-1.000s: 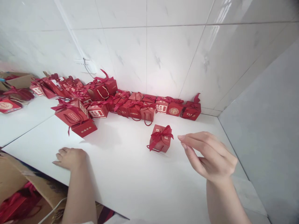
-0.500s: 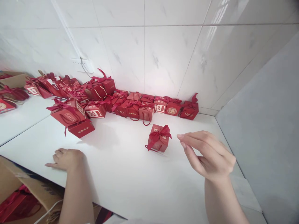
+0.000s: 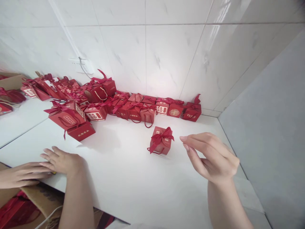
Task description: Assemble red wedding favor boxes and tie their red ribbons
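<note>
A small red gift box (image 3: 161,140) with a red ribbon bow stands alone on the white table (image 3: 133,178). My right hand (image 3: 211,157) hovers just right of it, fingers loosely curled and apart, holding nothing. My left hand (image 3: 61,161) lies flat on the table near its front left edge, fingers stretched out and empty. Another person's hand (image 3: 20,175) reaches in from the left and rests by my left fingertips.
A row of red ribboned gift boxes (image 3: 143,109) lines the tiled wall, with a heap of more boxes (image 3: 69,111) at the back left. A cardboard carton (image 3: 28,203) with red bags sits below the table's left edge. A grey panel (image 3: 269,127) closes the right side.
My left hand slid left along the table edge and its fingers spread out. Another person's hand came in from the left. My right hand barely moved.
</note>
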`<state>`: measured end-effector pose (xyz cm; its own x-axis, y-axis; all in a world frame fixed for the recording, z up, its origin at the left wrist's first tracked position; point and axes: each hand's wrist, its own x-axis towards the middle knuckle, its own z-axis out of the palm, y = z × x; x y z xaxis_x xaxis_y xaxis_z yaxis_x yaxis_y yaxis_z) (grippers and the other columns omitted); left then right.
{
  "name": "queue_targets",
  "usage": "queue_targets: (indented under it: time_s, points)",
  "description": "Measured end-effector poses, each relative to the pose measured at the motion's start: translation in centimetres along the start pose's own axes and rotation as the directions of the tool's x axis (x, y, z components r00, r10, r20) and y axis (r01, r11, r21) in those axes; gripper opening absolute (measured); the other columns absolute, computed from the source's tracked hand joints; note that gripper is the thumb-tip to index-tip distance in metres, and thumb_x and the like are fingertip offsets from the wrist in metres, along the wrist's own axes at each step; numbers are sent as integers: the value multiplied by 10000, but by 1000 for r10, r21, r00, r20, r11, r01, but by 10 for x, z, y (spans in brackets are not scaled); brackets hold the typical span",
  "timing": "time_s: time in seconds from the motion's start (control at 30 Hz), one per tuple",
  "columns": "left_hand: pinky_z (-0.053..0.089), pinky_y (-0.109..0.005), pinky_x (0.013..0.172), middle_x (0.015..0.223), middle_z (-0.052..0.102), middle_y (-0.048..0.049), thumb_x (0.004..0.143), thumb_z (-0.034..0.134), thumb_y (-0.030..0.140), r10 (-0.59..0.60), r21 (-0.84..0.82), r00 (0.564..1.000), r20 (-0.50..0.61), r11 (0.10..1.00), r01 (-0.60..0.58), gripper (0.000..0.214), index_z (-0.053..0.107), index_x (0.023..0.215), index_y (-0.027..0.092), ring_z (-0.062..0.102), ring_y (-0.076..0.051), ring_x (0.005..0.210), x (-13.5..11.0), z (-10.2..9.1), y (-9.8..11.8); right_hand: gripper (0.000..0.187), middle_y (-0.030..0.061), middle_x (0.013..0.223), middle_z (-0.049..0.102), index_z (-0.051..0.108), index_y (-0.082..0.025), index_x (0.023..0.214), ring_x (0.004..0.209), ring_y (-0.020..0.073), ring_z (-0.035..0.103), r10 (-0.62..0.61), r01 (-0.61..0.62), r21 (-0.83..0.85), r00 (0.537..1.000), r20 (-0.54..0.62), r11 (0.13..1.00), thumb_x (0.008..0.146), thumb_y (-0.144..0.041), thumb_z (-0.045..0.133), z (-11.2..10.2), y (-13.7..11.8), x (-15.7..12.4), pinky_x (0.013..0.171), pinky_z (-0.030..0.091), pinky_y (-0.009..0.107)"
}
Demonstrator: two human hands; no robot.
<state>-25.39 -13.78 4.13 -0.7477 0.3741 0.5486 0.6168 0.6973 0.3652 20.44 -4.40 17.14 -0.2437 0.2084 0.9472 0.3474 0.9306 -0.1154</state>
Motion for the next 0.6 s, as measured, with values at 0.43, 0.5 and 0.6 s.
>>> queue_targets:
  time_s: [0.43, 0.5, 0.6]
  points:
    - [123, -584, 1188, 1572, 210, -266, 960, 228, 561, 61, 81, 866, 497, 990, -116, 816, 202, 1508, -44, 161, -358, 1481, 9, 33, 14, 260, 62, 1015, 694, 656, -221, 1128, 910, 194, 672, 213, -218, 6, 961, 178, 976, 882, -137, 638, 8, 8, -1, 800, 569, 352]
    - [100, -607, 1182, 1583, 185, -255, 959, 182, 558, 21, 130, 851, 524, 986, -105, 812, 199, 1513, -34, 139, -354, 1487, 7, 36, 15, 377, 99, 1217, 633, 578, -222, 1269, 1144, 243, 602, 348, -345, -77, 859, 375, 936, 906, -291, 647, 13, 13, -6, 961, 528, 427]
    - [200, -642, 1136, 1558, 196, -308, 941, 235, 565, -62, 197, 835, 546, 979, -56, 840, 223, 1492, -69, 175, -405, 1466, -1, 29, 28, 750, 141, 1490, 424, 342, -205, 1484, 1397, 300, 381, 505, -488, -218, 594, 626, 845, 870, -505, 649, 25, 23, -19, 1108, 407, 522]
